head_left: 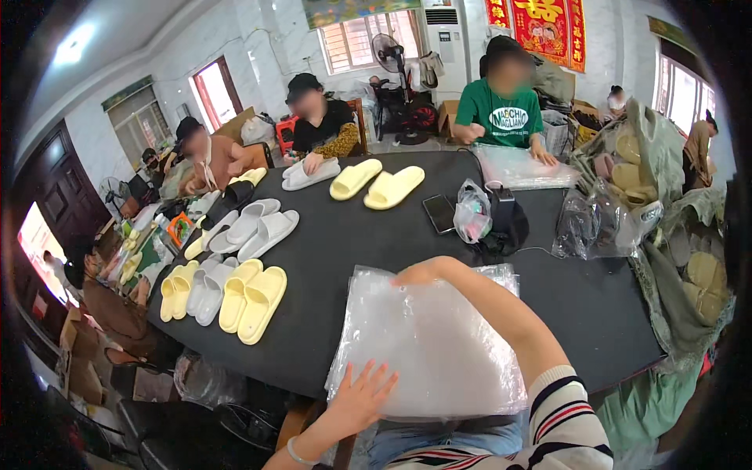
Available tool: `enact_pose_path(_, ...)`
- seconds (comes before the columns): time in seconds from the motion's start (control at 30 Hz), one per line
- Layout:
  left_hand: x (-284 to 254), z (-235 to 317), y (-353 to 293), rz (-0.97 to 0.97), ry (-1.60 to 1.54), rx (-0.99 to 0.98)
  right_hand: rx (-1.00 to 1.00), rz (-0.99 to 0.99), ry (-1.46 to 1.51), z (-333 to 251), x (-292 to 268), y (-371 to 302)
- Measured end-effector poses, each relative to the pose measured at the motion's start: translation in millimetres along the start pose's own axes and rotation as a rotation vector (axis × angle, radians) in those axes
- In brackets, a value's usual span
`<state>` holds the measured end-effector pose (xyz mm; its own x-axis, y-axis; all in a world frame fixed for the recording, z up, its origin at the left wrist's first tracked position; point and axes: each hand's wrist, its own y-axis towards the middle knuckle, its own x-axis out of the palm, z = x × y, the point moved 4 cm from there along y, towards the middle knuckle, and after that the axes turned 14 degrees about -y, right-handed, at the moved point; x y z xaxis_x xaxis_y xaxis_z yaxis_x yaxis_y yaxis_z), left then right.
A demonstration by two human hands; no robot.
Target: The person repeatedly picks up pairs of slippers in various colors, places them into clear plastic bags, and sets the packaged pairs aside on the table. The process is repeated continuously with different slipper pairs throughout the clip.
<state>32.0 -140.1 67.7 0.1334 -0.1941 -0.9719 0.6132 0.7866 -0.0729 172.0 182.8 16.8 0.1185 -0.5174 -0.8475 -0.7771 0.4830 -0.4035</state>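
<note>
A stack of clear plastic bags [439, 352] lies at the near edge of the black table in front of me. My left hand [360, 401] rests on the stack's lower left part, fingers spread and nothing in them. Reaching across to the far edge of the stack, my right hand [421, 272] has its fingers drawn together on the top plastic bag; their tips are partly hidden. Pairs of slippers stand to the left, among them yellow slippers [254, 301] and grey slippers [269, 233].
More yellow slippers [394, 187] stand farther back. A phone [439, 214], a small knotted plastic bag [472, 215] and a dark object lie beyond the stack. Crumpled clear plastic [587, 223] and sacks of slippers [705, 274] are at right. Several people work around the table [337, 243].
</note>
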Motion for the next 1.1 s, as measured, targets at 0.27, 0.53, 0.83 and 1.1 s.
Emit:
enact_pose_path(0.27,19.9,-20.8,9.8,0.073,-0.117,-0.045,0.128,0.066,-0.054,1.6,-8.8,-19.2)
enact_pose_path(0.53,11.2,4.7,23.7,0.001,-0.041,-0.010,-0.029,0.147,-0.018,24.8,-4.4,-18.4)
enact_pose_path(0.83,40.1,-27.1,14.4,-0.015,-0.118,-0.167,0.170,0.292,0.203,22.9,-3.7,-89.4)
enact_pose_path(1.1,43.4,-17.0,19.4,-0.088,-0.028,-0.057,0.288,0.402,-0.255,33.2,22.9,-131.1)
